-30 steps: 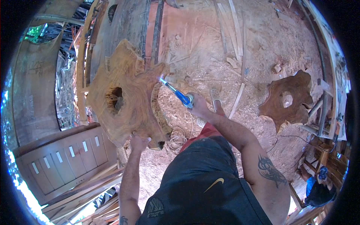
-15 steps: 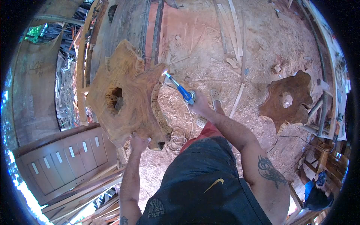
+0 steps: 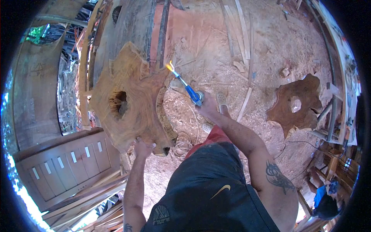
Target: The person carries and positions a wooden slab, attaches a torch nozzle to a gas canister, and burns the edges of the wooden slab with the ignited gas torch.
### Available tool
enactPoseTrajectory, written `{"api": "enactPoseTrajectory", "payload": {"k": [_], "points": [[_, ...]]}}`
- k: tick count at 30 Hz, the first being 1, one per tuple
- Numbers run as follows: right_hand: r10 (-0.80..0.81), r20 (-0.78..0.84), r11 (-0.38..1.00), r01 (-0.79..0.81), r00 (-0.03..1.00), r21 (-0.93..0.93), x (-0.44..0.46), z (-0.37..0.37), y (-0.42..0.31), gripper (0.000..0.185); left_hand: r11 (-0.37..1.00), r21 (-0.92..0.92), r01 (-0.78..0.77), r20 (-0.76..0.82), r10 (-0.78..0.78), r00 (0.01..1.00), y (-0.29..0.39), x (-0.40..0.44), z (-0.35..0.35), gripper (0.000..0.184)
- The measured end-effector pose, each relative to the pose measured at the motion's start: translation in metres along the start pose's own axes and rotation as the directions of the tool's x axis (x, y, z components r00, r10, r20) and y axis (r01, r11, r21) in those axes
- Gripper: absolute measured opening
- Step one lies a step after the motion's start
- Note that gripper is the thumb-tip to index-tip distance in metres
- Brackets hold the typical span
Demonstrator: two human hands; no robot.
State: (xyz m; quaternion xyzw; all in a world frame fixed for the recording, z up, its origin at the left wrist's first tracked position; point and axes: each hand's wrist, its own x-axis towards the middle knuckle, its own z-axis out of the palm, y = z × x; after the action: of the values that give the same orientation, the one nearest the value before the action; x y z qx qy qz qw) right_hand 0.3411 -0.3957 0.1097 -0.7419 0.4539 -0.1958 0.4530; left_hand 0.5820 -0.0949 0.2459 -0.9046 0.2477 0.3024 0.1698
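A gas blow torch [image 3: 191, 94] with a blue body is in my right hand [image 3: 208, 104], the fingers closed round its canister. From its nozzle an orange-yellow flame [image 3: 170, 66] burns at the upper right point of a large wood slab [image 3: 135, 92]. The slab is brown, irregular in outline, with swirling grain and a dark hollow [image 3: 119, 103] left of its middle. My left hand [image 3: 143, 148] grips the slab's near edge, its thumb out to the right. What lies under the slab is mostly hidden.
A second, darker slab [image 3: 292, 92] with a hole stands at the right. Sawdust and wood strips [image 3: 244, 104] cover the ground, with a coiled cord [image 3: 183, 146] below the torch. A panelled door [image 3: 69, 162] is at lower left. Another person [image 3: 326, 201] is at lower right.
The torch has shifted slightly down and right, and its nozzle is a little farther from the slab. The flame turned from small and white to longer and orange. My left hand stays put.
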Motion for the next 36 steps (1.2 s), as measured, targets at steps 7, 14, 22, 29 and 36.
{"api": "enactPoseTrajectory", "payload": {"k": [7, 14, 22, 29, 36], "points": [[0.008, 0.046, 0.999, -0.006, 0.999, -0.039, -0.004, -0.002, -0.005, 0.065, 1.0, -0.009, -0.005, -0.005, 0.005, 1.0, -0.005, 0.004, 0.005, 0.122], [-0.059, 0.057, 0.998, 0.059, 0.997, 0.011, -0.009, 0.007, 0.001, 0.063, 0.999, 0.047, -0.016, -0.025, 0.018, 1.0, -0.006, 0.004, 0.006, 0.122], [-0.087, 0.099, 0.996, 0.087, 0.991, 0.005, -0.014, 0.01, 0.004, 0.064, 1.0, 0.028, -0.007, -0.02, 0.007, 1.0, -0.011, 0.009, 0.01, 0.122], [-0.09, 0.12, 0.996, 0.091, 0.989, -0.007, -0.014, 0.006, 0.001, 0.064, 1.0, 0.024, 0.01, 0.007, -0.01, 1.0, -0.01, 0.011, 0.009, 0.12], [-0.048, 0.147, 0.998, 0.042, 0.988, 0.042, -0.012, 0.001, -0.005, 0.062, 0.999, 0.046, 0.013, -0.017, -0.012, 1.0, -0.004, 0.005, 0.006, 0.12]]}}
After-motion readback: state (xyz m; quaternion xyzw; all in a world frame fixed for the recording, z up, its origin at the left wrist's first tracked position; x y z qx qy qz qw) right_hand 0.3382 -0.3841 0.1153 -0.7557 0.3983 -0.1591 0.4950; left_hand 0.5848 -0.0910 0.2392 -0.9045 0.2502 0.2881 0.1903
